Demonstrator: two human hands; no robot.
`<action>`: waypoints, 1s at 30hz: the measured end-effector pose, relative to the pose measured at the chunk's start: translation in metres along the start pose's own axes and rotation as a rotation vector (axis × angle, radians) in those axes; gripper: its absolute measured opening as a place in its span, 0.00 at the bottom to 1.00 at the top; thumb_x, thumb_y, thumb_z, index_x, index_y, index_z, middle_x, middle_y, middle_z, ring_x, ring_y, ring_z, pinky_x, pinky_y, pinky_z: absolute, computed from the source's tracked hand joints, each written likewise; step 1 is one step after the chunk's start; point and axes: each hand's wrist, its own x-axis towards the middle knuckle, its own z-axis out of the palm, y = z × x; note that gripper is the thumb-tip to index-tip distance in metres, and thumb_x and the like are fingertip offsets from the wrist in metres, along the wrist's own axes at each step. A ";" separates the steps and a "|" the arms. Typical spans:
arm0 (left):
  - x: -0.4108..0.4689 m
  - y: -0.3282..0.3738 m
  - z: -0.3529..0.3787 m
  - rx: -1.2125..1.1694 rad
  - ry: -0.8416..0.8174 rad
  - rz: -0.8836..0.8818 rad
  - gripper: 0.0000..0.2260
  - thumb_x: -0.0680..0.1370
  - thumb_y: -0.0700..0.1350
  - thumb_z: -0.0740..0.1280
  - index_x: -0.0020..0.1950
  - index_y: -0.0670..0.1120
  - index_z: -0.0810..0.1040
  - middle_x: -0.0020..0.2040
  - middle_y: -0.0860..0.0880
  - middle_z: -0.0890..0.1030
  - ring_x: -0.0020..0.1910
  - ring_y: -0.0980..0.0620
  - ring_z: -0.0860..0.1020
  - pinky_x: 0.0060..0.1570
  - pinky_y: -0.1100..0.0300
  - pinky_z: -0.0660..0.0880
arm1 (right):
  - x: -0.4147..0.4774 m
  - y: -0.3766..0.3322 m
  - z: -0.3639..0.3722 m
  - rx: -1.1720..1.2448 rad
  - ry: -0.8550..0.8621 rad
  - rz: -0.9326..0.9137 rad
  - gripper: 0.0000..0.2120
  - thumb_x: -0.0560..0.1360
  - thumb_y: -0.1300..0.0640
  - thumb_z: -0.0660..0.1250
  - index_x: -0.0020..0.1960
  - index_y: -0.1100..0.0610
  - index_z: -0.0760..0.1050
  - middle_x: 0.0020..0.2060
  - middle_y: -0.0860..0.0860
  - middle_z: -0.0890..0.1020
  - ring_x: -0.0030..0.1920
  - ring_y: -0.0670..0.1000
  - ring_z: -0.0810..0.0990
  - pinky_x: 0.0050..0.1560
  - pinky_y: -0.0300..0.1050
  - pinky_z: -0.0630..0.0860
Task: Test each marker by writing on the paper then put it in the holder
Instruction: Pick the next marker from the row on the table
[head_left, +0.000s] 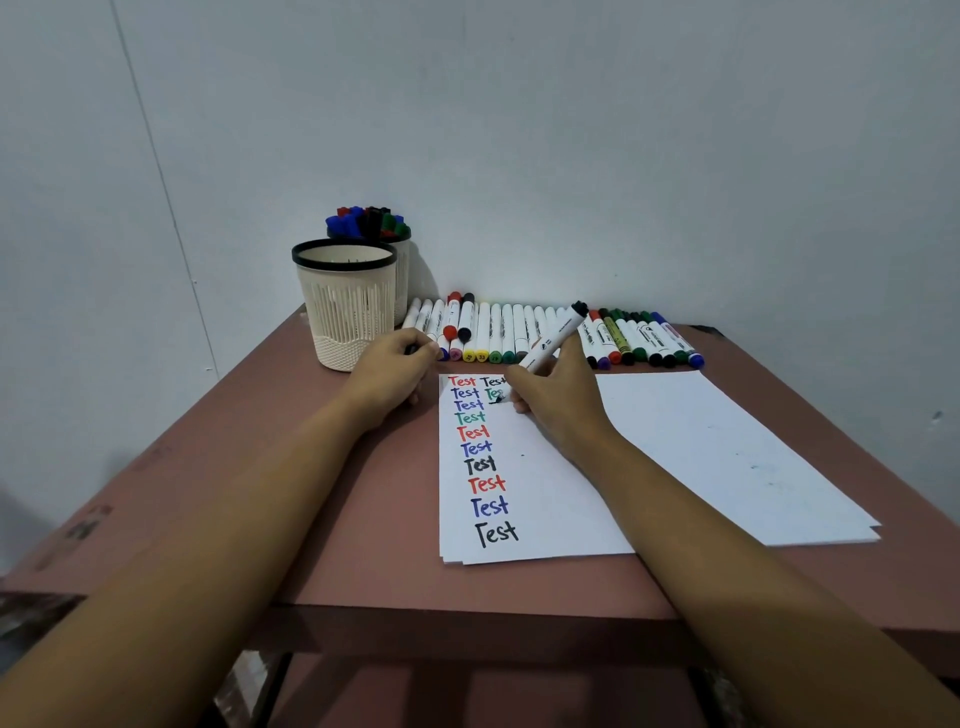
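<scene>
Nearest, two bare forearms reach over the near edge of the reddish table (332, 530). Between them lies the paper (550, 499), with a column of "Test" words in red, blue, green and black down its left side and a second column begun at the far end.

The right hand (558, 402) grips the marker (553, 338) in a writing hold, its tip on the paper just under the green word of the second column. The marker's long axis slants from the tip at the near left up to a black end at the far right.

The left hand (395, 371) rests at the paper's far left corner, fingers curled. Something dark shows among them, perhaps the cap, but I cannot tell.

A second sheet (727, 441) lies to the right.

Farther off, just beyond the left hand, stands the holder (344, 255), apparently empty. Behind it a second holder (404, 275) is full of capped markers. A row of markers (511, 332) lines the far edge.

The holder lies far and left of the writing hand, past the left hand, which is nearer to it. The marker leans away from it, so it would likely need swinging upright before it goes in.
</scene>
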 end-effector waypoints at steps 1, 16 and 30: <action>0.000 0.000 0.000 0.001 -0.002 0.001 0.08 0.79 0.42 0.61 0.41 0.45 0.75 0.28 0.48 0.71 0.19 0.58 0.67 0.24 0.64 0.68 | 0.000 -0.001 -0.001 0.021 -0.002 0.004 0.16 0.72 0.66 0.67 0.55 0.58 0.65 0.36 0.55 0.74 0.34 0.52 0.77 0.39 0.46 0.76; -0.001 0.001 0.001 0.024 -0.007 0.020 0.07 0.80 0.42 0.61 0.45 0.42 0.76 0.29 0.47 0.72 0.19 0.60 0.68 0.22 0.67 0.68 | 0.000 -0.001 -0.002 0.014 0.009 0.000 0.20 0.71 0.64 0.68 0.59 0.57 0.65 0.36 0.54 0.74 0.34 0.53 0.75 0.37 0.45 0.74; 0.000 0.000 0.001 0.055 -0.003 0.024 0.07 0.79 0.42 0.61 0.45 0.42 0.76 0.28 0.47 0.72 0.18 0.59 0.68 0.22 0.67 0.68 | 0.000 0.001 0.000 0.001 -0.004 -0.019 0.18 0.70 0.65 0.67 0.56 0.55 0.67 0.34 0.49 0.72 0.31 0.49 0.72 0.38 0.45 0.74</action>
